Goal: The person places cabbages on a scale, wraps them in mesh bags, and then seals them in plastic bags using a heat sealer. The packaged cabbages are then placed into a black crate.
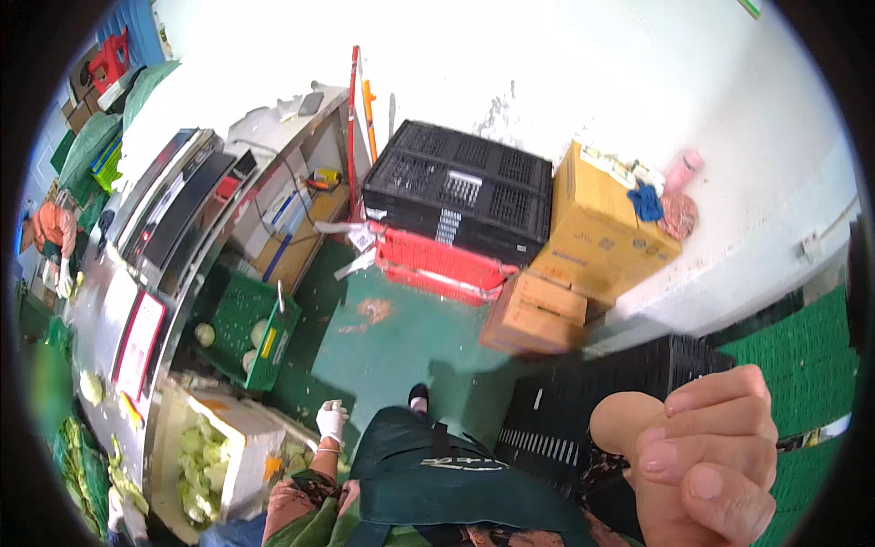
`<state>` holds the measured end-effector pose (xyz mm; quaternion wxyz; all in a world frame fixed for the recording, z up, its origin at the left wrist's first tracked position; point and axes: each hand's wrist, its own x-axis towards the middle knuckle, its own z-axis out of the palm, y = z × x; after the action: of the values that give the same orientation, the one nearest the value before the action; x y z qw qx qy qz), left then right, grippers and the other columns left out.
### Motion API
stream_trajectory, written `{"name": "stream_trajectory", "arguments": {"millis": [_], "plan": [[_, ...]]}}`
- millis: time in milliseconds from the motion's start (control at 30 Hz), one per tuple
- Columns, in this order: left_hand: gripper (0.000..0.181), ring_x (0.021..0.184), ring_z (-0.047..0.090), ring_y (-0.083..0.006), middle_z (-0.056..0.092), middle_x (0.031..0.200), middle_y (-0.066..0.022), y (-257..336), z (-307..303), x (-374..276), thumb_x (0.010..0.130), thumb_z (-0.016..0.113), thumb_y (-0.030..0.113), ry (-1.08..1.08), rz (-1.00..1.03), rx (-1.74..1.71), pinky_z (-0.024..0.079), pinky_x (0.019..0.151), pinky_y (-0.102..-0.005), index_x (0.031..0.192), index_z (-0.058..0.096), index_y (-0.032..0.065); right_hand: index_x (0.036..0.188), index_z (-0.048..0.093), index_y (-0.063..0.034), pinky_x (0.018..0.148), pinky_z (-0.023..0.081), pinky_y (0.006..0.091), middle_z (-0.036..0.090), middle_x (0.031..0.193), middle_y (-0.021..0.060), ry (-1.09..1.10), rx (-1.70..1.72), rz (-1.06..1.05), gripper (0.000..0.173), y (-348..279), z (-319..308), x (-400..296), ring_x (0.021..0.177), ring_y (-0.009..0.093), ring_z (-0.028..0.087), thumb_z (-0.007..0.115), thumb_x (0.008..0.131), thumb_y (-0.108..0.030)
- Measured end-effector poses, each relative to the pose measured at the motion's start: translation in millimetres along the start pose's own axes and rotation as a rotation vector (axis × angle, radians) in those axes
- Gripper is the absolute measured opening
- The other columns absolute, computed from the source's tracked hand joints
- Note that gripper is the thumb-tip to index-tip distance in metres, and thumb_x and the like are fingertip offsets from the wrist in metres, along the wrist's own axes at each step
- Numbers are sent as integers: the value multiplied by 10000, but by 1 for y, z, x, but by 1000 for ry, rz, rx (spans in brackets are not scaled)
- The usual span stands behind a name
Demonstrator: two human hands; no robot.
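My left hand (331, 420), in a white glove, hangs low beside the white foam box, its fingers loosely bent and apart; nothing shows in it. Large and close to the camera at the lower right is my bare right hand (714, 448), raised with its fingers curled in and no object visible in it. Between the hands a dark green apron (437, 472) covers my front, and one dark shoe (418, 393) shows on the green floor. Leafy green trimmings (204, 468) fill the foam box (253, 448). A green plastic crate (290, 328) holds several pale round cabbages (204, 334).
Black crates (458, 184) are stacked on a red basket (437, 270), beside cardboard boxes (595, 219). At left runs a metal worktable (102, 301) with a cabbage (91, 387). A co-worker (55, 229) stands beyond; another person's gloved hands (126, 513) touch leaves. Black crates (581, 403) stand near my right.
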<state>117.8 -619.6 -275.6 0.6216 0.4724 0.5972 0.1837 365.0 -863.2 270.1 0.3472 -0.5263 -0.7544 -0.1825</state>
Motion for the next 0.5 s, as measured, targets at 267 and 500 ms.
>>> {"name": "stream_trajectory", "arguments": {"millis": [267, 500], "plan": [[258, 688, 624, -136, 668, 851, -86, 146, 139, 121, 955, 556, 218, -227, 102, 8, 514, 638, -275, 1111, 628, 25, 802, 672, 12, 526, 469, 273, 629, 649, 83, 268, 42, 615, 170, 271, 157, 26, 547, 174, 594, 596, 902, -103], [308, 716, 664, -168, 692, 857, -101, 216, 210, 195, 952, 548, 273, -337, 120, 147, 538, 685, -324, 1099, 634, 16, 896, 656, -29, 754, 486, 469, 668, 850, 200, -226, -61, 937, 366, 618, 332, -108, 850, 392, 642, 566, 911, -383]]}}
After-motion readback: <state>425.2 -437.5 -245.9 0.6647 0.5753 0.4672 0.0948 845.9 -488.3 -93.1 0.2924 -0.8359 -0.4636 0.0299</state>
